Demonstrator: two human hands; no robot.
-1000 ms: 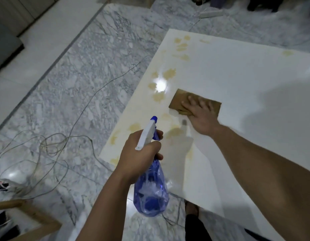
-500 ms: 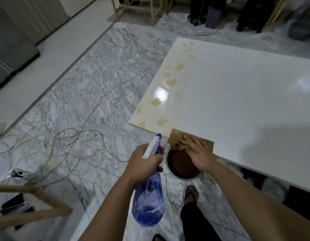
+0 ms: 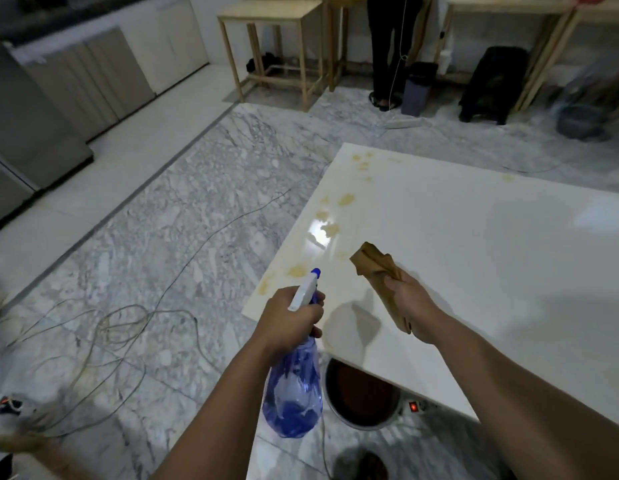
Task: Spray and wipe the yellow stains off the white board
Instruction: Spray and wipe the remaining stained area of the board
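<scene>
The white board lies flat, filling the right half of the view. Several yellow stains run along its left edge, from the near corner to the far corner. My left hand grips a blue spray bottle by its white trigger head, just off the board's near left corner. My right hand holds a bunched brown cloth, lifted above the board's near left area; its shadow falls on the board below.
A round pot of brown liquid sits on the marble floor under the board's near edge, beside a power strip. Loose cables trail at left. A person's legs, wooden tables and bins stand at the back.
My right hand wiped the cloth back to the near edge, then lifted it off the board, bunched up. The view has tilted up toward the room. The left hand keeps the bottle.
</scene>
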